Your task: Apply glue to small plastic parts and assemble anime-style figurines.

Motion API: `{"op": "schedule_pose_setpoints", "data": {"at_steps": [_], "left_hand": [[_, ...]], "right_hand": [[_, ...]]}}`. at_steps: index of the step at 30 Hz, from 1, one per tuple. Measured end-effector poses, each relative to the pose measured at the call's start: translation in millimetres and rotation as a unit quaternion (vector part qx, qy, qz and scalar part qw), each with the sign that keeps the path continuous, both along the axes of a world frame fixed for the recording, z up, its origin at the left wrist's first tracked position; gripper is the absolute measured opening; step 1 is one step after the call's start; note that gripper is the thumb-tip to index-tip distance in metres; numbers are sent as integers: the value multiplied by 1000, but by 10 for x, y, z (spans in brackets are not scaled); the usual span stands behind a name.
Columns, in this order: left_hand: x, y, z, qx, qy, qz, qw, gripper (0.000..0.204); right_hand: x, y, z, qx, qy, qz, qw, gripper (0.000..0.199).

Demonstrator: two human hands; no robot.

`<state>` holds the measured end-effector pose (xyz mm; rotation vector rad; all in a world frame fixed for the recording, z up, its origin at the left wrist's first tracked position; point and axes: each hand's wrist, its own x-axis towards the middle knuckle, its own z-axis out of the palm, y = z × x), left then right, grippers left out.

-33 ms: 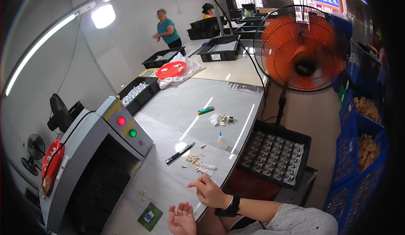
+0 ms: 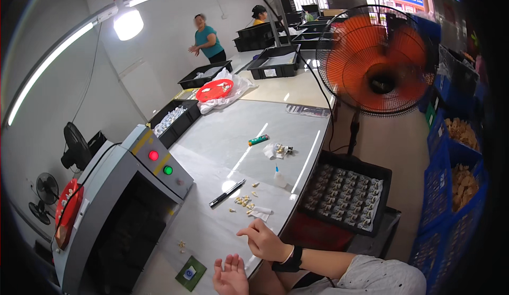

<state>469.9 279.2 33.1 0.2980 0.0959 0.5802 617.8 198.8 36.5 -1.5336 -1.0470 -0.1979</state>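
My left hand (image 2: pixel 231 277) is at the lower edge of the table, palm up. Its fingers are loosely raised and hold nothing. Just to the right and above it, my right hand (image 2: pixel 264 241) hovers with the index finger bent outward and nothing visible in it. A black band (image 2: pixel 289 261) circles that wrist. Beyond the right hand lie a white paper scrap (image 2: pixel 261 213) and a small heap of yellowish pieces (image 2: pixel 244 201). A black pen (image 2: pixel 227 193) rests beside the heap. Left of my left hand lies a green square packet (image 2: pixel 189 274).
A grey machine (image 2: pixel 127 162) with red and green buttons stands at left. Farther up the table are a small needle-tipped bottle (image 2: pixel 280 177) and a green cylinder (image 2: pixel 259 139). A black tray of parts (image 2: pixel 387 189) and an orange fan (image 2: pixel 379 62) are at right. Two people are farther back.
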Motion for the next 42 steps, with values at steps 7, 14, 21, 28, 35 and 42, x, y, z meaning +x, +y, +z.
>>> {"op": "schedule_pose_setpoints", "data": {"at_steps": [7,14,21,28,35,42], "left_hand": [[-23,-13,14,22,41,0,999,25],[-47,-25,29,4,28,-7,1000,26],[-35,-32,53,31,32,9,999,26],[-15,-72,33,15,12,12,1000,25],[-93,-35,4,13,16,15,1000,25],[-103,-22,-33,6,-21,-26,999,29]], "right_hand": [[-51,-46,107,-1,-12,-1,1000,18],[-46,5,72,3,-33,-11,999,20],[-58,70,134,-25,-69,-35,997,24],[-51,53,135,-55,-48,-32,997,25],[-88,122,100,-41,-72,-36,996,25],[-99,51,57,-45,-80,-44,995,29]]}}
